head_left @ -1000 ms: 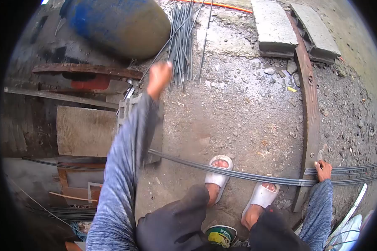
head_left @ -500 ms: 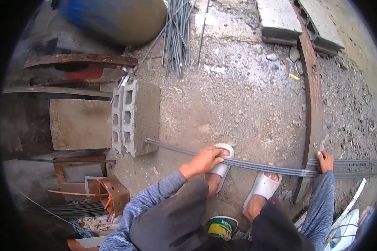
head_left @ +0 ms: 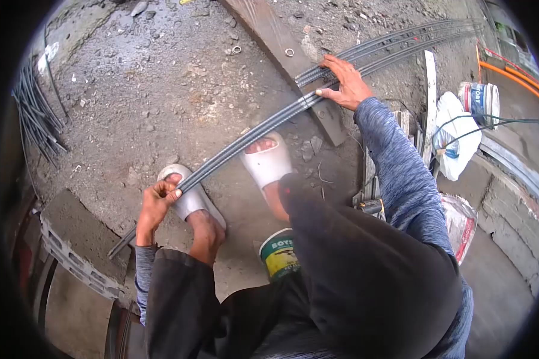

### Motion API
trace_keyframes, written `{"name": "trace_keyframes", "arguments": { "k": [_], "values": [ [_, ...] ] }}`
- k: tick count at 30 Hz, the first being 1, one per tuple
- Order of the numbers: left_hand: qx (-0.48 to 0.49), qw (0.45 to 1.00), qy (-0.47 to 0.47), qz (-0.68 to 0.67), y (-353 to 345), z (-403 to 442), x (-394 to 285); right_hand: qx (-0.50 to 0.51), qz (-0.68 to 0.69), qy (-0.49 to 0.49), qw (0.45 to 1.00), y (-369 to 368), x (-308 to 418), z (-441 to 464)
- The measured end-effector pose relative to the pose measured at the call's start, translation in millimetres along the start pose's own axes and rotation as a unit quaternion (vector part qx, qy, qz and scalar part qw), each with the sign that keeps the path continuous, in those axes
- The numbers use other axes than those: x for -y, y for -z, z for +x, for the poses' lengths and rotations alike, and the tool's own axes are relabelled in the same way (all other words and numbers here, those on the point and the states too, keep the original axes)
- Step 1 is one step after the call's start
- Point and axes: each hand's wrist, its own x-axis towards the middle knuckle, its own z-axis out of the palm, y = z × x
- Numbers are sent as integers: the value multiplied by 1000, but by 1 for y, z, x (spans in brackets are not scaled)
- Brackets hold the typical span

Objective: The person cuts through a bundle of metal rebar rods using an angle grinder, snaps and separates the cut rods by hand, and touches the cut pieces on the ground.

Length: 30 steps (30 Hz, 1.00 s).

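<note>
Long thin steel rebar rods [head_left: 245, 139] run in a bundle diagonally above my sandalled feet. Near the bundle's lower left, my left hand [head_left: 154, 207] is closed around the rods, thumb on top. At the wooden plank [head_left: 275, 43], my right hand [head_left: 346, 84] grips the rods with its fingers over them and its thumb at their near side. A second group of rebar rods [head_left: 380, 45] lies across the plank beside that hand and reaches to the upper right. My right palm is hidden from view.
A hollow concrete block [head_left: 81, 230] stands at lower left. More cut rods [head_left: 37, 102] lie at far left. Between my legs is a green and yellow can [head_left: 279, 256]. To the right are a white plastic bag [head_left: 455, 136], a paint bucket [head_left: 482, 103] and orange tubing [head_left: 515, 76].
My view has swung to the right, so the block and cut rods now appear farther left. Both hands remain on the rods, and the right hand's fingers now reach farther across them.
</note>
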Motion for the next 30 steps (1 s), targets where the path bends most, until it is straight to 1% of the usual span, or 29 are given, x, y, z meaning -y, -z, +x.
{"name": "trace_keyframes", "arguments": {
  "k": [1,2,5,8,11,17,20,23,25,30],
  "values": [
    [0,1000,5,-1,-1,-1,-2,2,-4,1,1000,0,-1,-1],
    [-19,1000,-11,13,-4,-4,-5,5,-8,3,1000,0,0,-1],
    [-57,994,-10,91,-9,-14,-22,8,-34,11,999,2,2,4],
    [-120,973,-122,155,-17,-28,-23,6,-23,21,999,5,-2,9],
    [-98,943,-168,268,-12,-33,-30,-1,-17,20,1000,6,-1,11],
    [-66,968,-103,217,-10,-31,-28,-12,-48,41,998,3,-5,15],
    [-45,973,-67,219,-7,-29,-34,-13,-64,58,996,3,-7,17],
    [-59,962,-62,259,-7,-26,-42,-7,-77,55,995,-4,-10,24],
    [-58,962,-73,258,-5,-22,-37,-10,-92,55,994,-7,-10,25],
    [-56,956,-65,281,-7,-24,-39,52,-128,39,990,-3,-7,38]
  ]
}}
